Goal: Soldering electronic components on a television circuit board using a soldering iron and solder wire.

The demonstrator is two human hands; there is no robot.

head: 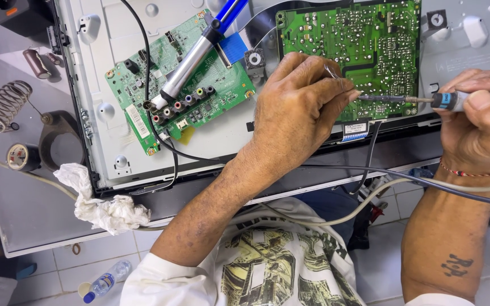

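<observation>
Now the left hand arches over the green circuit board, grip pinching thin wire; the right hand lies level, grip clamping the soldering iron.

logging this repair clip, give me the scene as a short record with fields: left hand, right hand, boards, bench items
left hand: left hand pinches a thin wire at the lower edge of the large green circuit board
right hand: right hand grips a soldering iron, tip pointing at that spot
boards: smaller green board with coloured jacks, a blue-handled tool lying across it
bench items: coiled iron stand, crumpled white cloth
</observation>
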